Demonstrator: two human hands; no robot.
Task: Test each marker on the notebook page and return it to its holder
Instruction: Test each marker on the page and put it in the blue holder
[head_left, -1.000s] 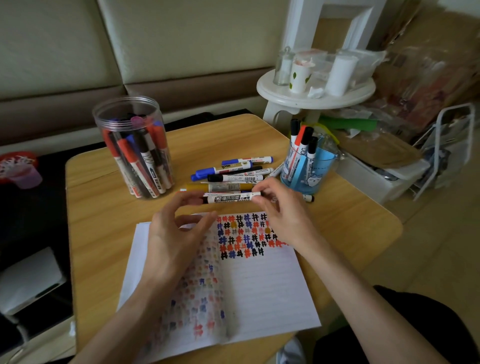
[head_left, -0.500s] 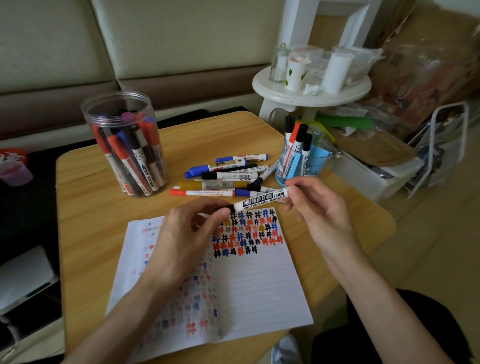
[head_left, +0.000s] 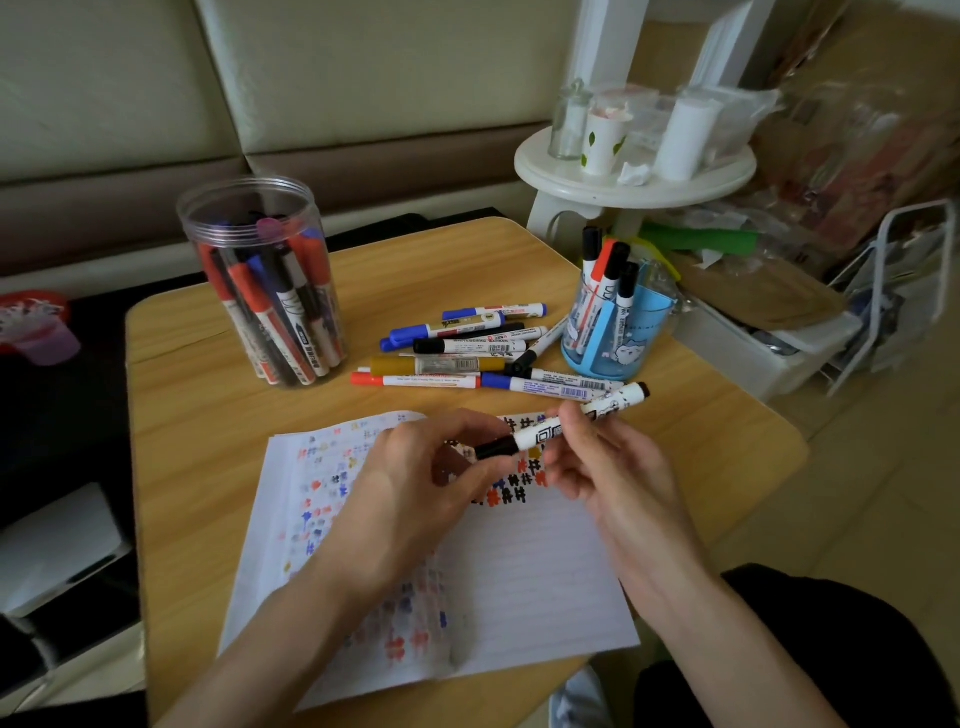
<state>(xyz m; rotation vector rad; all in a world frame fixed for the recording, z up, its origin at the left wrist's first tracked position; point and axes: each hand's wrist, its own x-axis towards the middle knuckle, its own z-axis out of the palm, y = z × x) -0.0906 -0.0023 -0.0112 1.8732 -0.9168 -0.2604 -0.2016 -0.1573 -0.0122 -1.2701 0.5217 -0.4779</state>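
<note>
A black whiteboard marker (head_left: 540, 434) with a white barrel hangs over the top of the notebook page (head_left: 530, 566). My right hand (head_left: 608, 467) grips its barrel. My left hand (head_left: 421, 483) pinches its black cap end. The cap looks seated on the marker. Rows of coloured hash marks cover the page's top and left side. A loose pile of markers (head_left: 467, 353) lies on the table behind the page. A clear jar (head_left: 260, 280) at the back left holds several markers. A blue cup (head_left: 618, 332) at the right holds a few more.
The wooden table (head_left: 208, 431) ends close on the right and front. A white round stool (head_left: 634, 176) with cups and bottles stands behind the blue cup. Boxes and a white wire rack (head_left: 893, 291) crowd the floor at right. A sofa runs along the back.
My right hand lifted the black marker from the pile and brought it back over the page. My left hand rose and closed on its cap end.
</note>
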